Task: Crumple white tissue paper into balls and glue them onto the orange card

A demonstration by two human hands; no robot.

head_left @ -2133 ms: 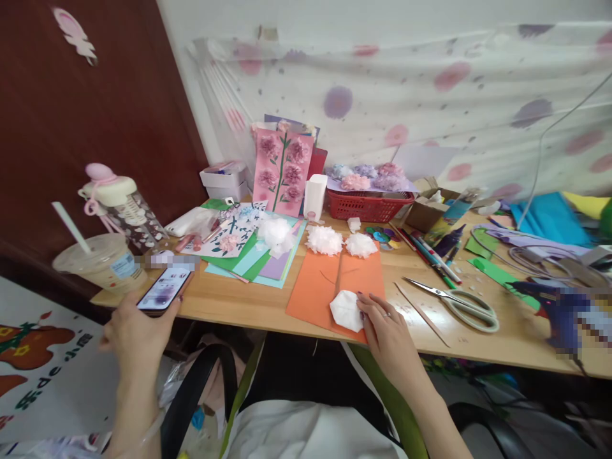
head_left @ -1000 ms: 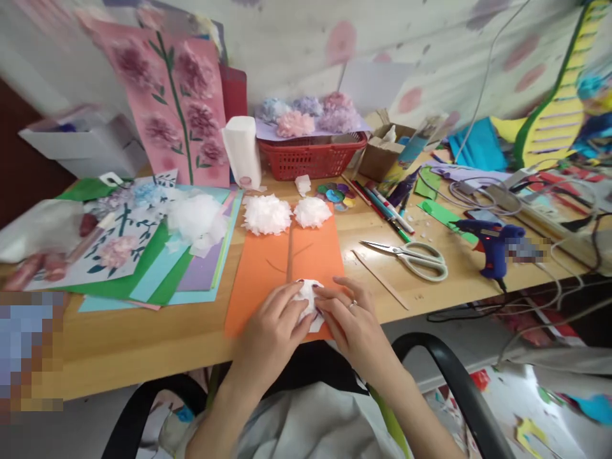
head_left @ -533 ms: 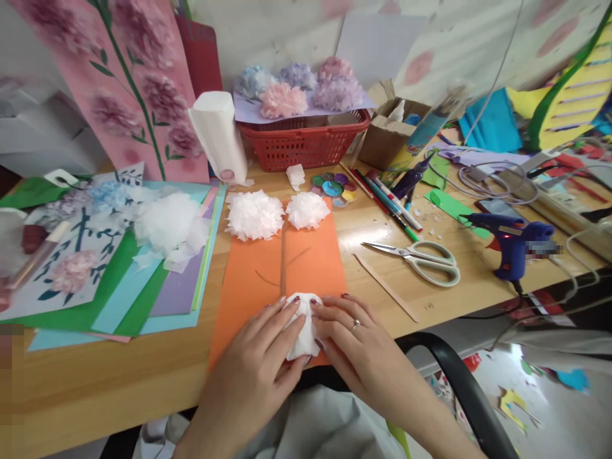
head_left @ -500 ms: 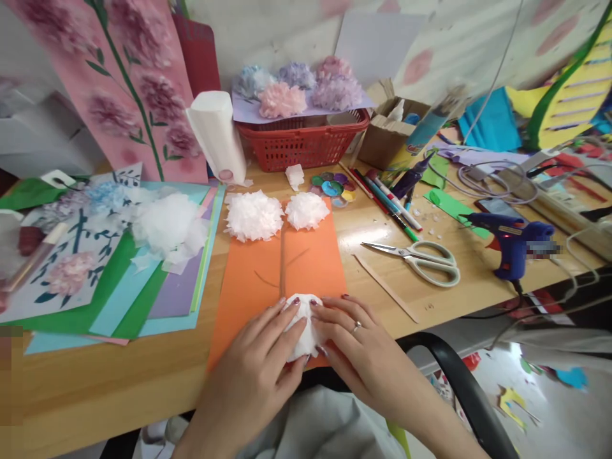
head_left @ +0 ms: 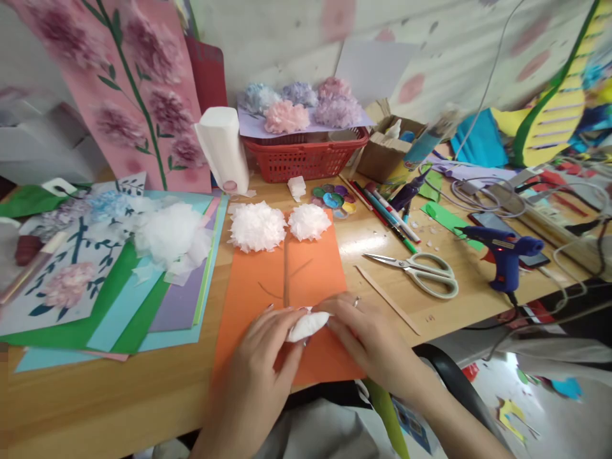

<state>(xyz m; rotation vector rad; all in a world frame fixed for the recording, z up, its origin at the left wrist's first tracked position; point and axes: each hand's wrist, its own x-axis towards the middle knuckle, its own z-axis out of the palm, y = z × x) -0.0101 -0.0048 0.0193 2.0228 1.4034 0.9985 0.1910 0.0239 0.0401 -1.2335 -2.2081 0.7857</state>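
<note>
Between my two hands is a small piece of folded white tissue paper [head_left: 308, 326], narrow and puffed. My left hand [head_left: 261, 357] pinches its left end between thumb and fingers. The fingers of my right hand [head_left: 366, 335] close on its right end; a ring shows on that hand. Below lies an orange sheet [head_left: 253, 287] with a brown stem and two thin branches drawn on it. At the sheet's top rest two fluffy white paper flowers, a larger one [head_left: 257, 227] on the left and a smaller one [head_left: 310, 222] on the right.
Scissors [head_left: 421, 271] and a paper strip [head_left: 387, 299] lie to the right, with a blue glue gun [head_left: 504, 252] beyond. Stacked coloured sheets and a white tissue pile [head_left: 169, 236] sit left. A red basket [head_left: 306, 159] and tissue pack [head_left: 222, 146] stand behind.
The white tissue paper went from lying broad and flat under my fingers to a narrow folded shape held between both hands. The camera view has shifted slightly.
</note>
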